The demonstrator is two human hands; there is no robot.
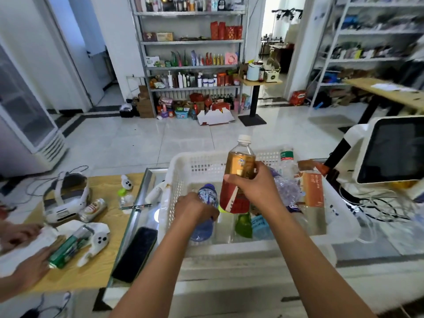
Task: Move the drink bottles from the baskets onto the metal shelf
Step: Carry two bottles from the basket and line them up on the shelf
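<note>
A white plastic basket [339, 216] stands on the glass counter in front of me. My right hand [254, 187] grips an upright amber tea bottle [239, 166] with a white cap and red label, lifted above the basket floor. My left hand [195, 211] grips a blue water bottle [207, 196] lying inside the basket at the left. More bottles stay in the basket: a clear crinkled one [285, 187], a green-capped one [286, 159], a green one [243, 226] and a blue-labelled one [259, 226]. The metal shelf [192, 42] stands across the room, stocked with goods.
A wooden table at the left holds a headset [66, 198], a can [93, 210], controllers and a green bottle [68, 246] held by another person's hands [25, 267]. A black phone [135, 253] lies on the counter. A screen [394, 148] stands at the right. Tiled floor lies between counter and shelf.
</note>
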